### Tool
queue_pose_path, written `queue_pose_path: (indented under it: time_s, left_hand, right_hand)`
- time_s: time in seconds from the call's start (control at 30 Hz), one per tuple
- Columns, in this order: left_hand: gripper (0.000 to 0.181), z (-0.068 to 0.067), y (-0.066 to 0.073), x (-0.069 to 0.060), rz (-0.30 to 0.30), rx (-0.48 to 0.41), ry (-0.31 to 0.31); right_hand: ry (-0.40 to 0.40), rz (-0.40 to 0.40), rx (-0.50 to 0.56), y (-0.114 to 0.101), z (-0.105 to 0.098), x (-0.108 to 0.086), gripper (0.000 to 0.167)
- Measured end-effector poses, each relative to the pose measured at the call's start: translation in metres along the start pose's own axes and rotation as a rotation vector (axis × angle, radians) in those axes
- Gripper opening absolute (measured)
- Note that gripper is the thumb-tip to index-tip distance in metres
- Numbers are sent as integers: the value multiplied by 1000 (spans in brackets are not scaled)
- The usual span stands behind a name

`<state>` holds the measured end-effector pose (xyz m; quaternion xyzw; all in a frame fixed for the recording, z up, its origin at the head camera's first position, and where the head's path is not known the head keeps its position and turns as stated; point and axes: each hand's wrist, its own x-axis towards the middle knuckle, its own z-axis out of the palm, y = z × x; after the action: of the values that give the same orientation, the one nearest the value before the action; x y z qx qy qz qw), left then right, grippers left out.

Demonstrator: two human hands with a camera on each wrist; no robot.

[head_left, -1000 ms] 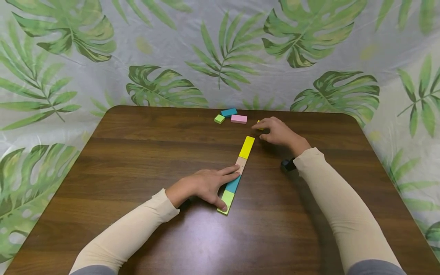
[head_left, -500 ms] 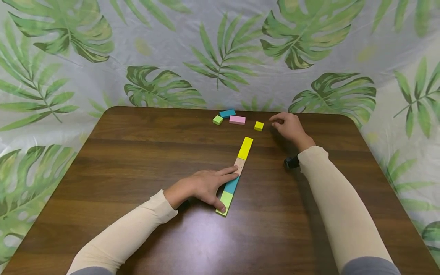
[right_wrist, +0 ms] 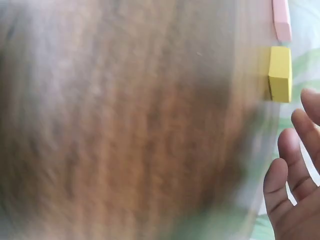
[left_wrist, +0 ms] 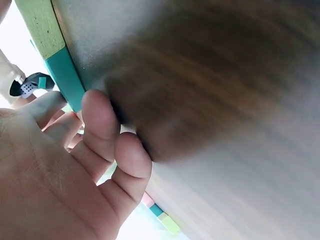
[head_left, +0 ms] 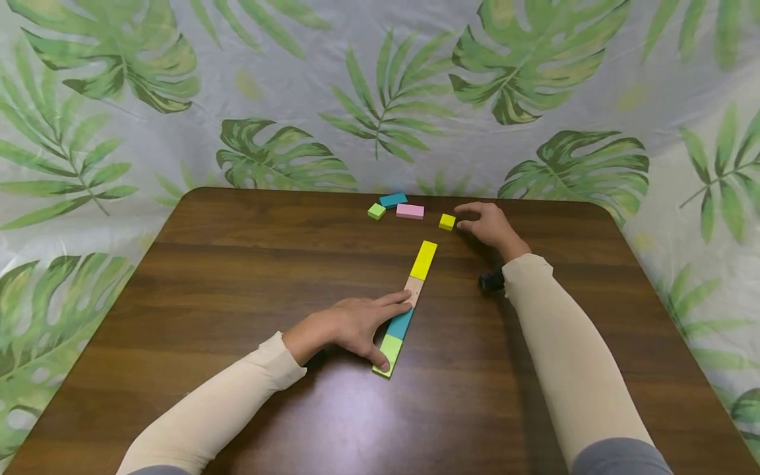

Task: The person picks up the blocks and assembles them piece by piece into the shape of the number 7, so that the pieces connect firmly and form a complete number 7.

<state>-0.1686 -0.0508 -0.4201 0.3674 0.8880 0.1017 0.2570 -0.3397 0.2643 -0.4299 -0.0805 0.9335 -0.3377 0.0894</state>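
Observation:
A straight row of flat wooden blocks lies on the table, running from a lime-green block (head_left: 390, 349) through a teal block (head_left: 400, 324) and a plain wood block (head_left: 415, 286) to a yellow block (head_left: 424, 260) at the far end. My left hand (head_left: 359, 324) rests on the row from its left side, thumb on the lime-green block and fingertips around the plain and teal ones. Farther back sits a small yellow block (head_left: 447, 221). Just right of it, my right hand (head_left: 488, 227) is spread with a small gap to the block, holding nothing; the right wrist view shows that gap too.
Near the back edge of the wooden table (head_left: 237, 264) lie a pink block (head_left: 410, 211), a blue block (head_left: 393, 200) and a small lime-green block (head_left: 377, 211), close together. A leaf-patterned cloth (head_left: 404, 79) hangs behind the table.
My right hand has moved off the small yellow block to the right, then part of the way back toward it. The left hand has stayed on the row.

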Motion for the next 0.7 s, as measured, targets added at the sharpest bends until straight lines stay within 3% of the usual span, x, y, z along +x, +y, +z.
queue_pose_path:
  time_s: [0.7]
  left_hand:
    - [107,2,-2,0,15,-1,9]
  right_hand:
    - [-18,33,25,-2,13,3,49]
